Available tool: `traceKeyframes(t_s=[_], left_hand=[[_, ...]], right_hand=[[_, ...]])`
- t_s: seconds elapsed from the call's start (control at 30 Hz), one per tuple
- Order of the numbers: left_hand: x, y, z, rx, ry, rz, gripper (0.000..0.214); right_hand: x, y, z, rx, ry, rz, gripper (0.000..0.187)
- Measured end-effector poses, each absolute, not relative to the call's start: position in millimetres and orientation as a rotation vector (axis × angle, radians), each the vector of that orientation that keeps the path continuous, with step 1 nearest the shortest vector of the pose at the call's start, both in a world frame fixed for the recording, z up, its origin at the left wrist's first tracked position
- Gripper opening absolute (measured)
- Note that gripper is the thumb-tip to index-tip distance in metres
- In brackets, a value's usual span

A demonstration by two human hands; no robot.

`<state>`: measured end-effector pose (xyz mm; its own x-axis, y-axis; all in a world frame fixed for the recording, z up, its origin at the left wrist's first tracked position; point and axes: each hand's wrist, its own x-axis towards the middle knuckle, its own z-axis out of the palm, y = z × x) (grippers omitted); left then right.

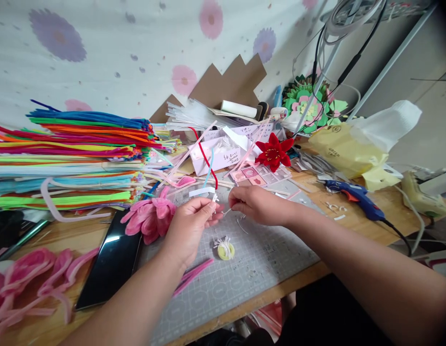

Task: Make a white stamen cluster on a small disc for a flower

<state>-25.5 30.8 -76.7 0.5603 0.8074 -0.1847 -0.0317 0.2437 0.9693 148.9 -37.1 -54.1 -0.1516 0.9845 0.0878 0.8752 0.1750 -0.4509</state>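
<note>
While the left hand [194, 216] pinches a tiny white bundle [215, 197] over the grey mat [277, 254], the right hand [258, 204] has its fingers closed on a thin white strand [226, 211]; a little yellow dish [222, 254] sits nearer the front edge of the table [392, 204].

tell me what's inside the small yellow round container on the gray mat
Thin white strands lie bunched in the yellow container, some sticking out past its rim. They cover much of the inside; what lies beneath cannot be seen.

White strands [215, 197], pink flower [150, 217], red flower [274, 152], grey gridded mat [280, 269]
</note>
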Motion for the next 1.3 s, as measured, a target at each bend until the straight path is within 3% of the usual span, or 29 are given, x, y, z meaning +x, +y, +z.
traceKeyframes(t_s=[0.53, 0.97, 1.3], left_hand=[[-24.9, 27.0, -77.9, 1.203, 0.725, 0.584, 0.016], [-27.3, 29.3, -75.2, 1.381, 0.68, 0.565, 0.01], [-29.3, 30.3, -75.3, 1.36, 0.678, 0.519, 0.007]], right_hand=[[132.0, -36.7, -62.1, -1.468, -1.764, 0.327, 0.013], [133.3, -39.0, -58.2, -1.366, -1.533, 0.691, 0.012], [132.0, -41.3, -56.4, -1.391, -1.57, 0.617, 0.011]])
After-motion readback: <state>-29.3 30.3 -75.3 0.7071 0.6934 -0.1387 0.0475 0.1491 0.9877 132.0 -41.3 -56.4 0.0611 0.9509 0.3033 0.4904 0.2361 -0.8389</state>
